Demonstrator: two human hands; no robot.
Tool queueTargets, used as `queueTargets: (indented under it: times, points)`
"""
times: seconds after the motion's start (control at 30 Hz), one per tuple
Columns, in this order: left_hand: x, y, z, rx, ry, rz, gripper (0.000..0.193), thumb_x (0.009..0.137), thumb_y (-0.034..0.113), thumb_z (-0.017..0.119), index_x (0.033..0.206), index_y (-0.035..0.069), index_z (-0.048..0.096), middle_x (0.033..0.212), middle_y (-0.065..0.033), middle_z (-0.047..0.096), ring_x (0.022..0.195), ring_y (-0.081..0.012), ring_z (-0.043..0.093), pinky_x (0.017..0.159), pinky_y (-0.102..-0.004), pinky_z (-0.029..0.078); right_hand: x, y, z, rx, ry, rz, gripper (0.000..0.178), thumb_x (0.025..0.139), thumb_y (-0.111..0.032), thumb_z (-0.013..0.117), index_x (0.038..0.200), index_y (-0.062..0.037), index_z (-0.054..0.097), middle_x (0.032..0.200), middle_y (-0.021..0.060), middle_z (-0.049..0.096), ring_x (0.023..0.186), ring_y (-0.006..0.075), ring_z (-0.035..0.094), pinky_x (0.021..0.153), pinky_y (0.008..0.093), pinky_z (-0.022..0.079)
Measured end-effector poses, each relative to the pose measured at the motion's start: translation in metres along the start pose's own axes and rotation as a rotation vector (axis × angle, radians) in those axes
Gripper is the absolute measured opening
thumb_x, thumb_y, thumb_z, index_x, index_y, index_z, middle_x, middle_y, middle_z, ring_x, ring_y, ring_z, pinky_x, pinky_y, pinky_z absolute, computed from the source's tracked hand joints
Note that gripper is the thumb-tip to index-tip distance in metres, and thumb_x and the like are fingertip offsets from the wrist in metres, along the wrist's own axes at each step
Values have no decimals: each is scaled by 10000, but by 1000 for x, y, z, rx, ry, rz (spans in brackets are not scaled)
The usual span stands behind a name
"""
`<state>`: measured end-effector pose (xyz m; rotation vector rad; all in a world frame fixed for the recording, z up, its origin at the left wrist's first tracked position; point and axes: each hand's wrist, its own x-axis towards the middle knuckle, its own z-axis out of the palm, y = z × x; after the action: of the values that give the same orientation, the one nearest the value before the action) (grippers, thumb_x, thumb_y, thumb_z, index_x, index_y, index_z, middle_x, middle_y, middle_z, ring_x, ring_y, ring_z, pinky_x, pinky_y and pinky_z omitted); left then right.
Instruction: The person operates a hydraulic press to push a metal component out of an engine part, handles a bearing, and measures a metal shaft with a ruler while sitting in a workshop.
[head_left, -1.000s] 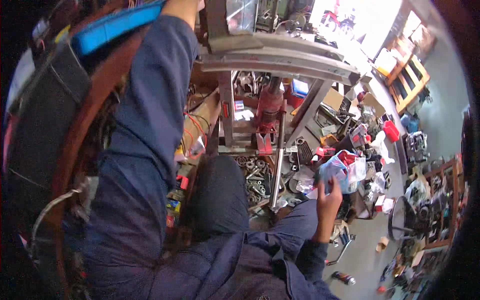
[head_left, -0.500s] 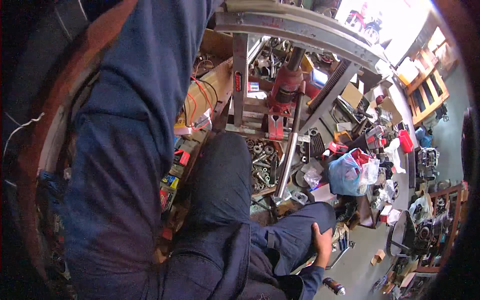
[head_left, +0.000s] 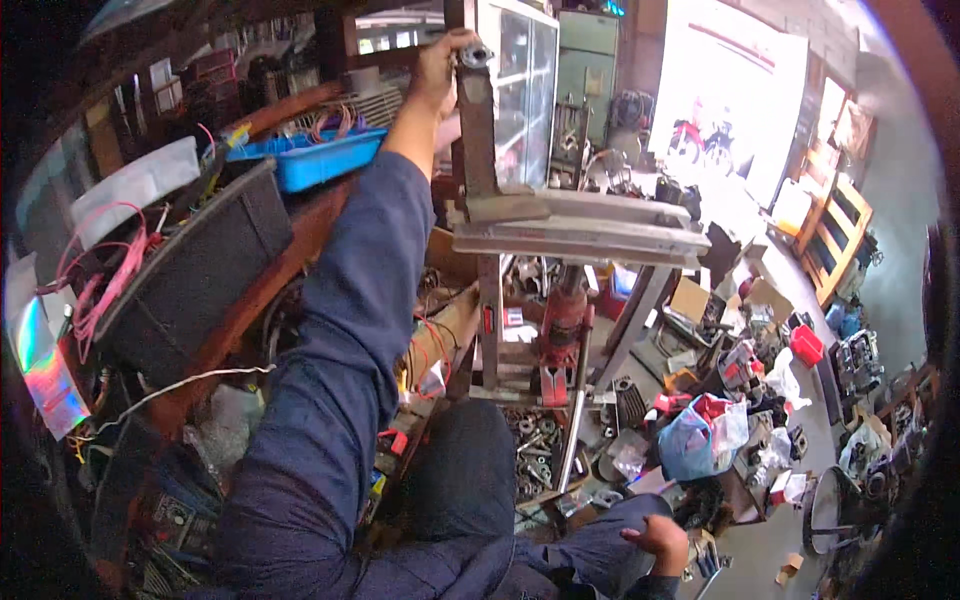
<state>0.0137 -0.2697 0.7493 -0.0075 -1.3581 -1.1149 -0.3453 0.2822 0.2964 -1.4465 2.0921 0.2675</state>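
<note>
My left hand is raised at the top of the picture, arm stretched forward. Its fingers are closed on a small grey metal part with a round hole, against the upright post of a steel press frame. Below, a red hydraulic bottle jack stands inside the frame, with a long metal lever slanting down from it. By my right knee is my right hand, thumb apart from the other fingers and nothing seen in it; part of the fingers is hidden.
A blue tray and a black bin with pink wires stand at left. A box of metal parts lies under the jack. Boxes, a blue plastic bag and a round stool crowd the right.
The view has tilted up, bringing my left hand and the frame's upper post into sight. My right hand no longer lies spread on the knee; its fingers have shifted beside it.
</note>
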Motion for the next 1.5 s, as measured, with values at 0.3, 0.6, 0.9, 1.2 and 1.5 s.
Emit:
queueTargets:
  times: [0.3, 0.6, 0.9, 1.2, 1.5]
  points:
    - [-18, 10, -26, 296, -15, 48, 236, 992, 222, 545, 1073, 56, 691, 990, -45, 706, 927, -164, 665, 864, -329, 528, -53, -302, -315, 412, 1099, -1256, 440, 865, -52, 702, 1297, -76, 619, 1092, 195, 661, 957, 379, 652, 827, 424, 517]
    - [-29, 9, 13, 170, -79, 57, 266, 1054, 176, 465, 1095, 32, 684, 1042, -43, 685, 939, -126, 625, 876, -259, 485, 18, -421, -485, 28, 1620, -1321, 368, 884, -96, 687, 1250, -89, 658, 1048, 175, 662, 957, 382, 663, 858, 450, 538]
    - [-66, 12, 20, 255, -135, 373, 304, 968, 120, 601, 1255, 19, 597, 1205, -102, 643, 1143, -206, 611, 1020, -352, 466, 23, -424, -491, -2, 1650, -1313, 233, 909, -84, 629, 1136, -41, 660, 1030, 174, 663, 949, 398, 665, 826, 449, 546]
    - [-61, -7, 20, 771, 63, 549, 592, 689, -14, 812, 1227, 45, 572, 1179, -92, 613, 1111, -224, 610, 989, -342, 480, 29, -421, -499, 203, 1497, -1405, 407, 872, -81, 690, 1274, -51, 635, 1092, 169, 689, 999, 366, 684, 869, 425, 545]
    - [-57, -16, 22, 787, 126, 561, 548, 766, 45, 863, 1233, 85, 579, 1058, -15, 632, 942, -125, 617, 859, -292, 518, 70, -424, -483, 603, 1254, -1288, 292, 912, -154, 652, 1160, -2, 675, 1014, 219, 715, 965, 383, 693, 861, 445, 539]
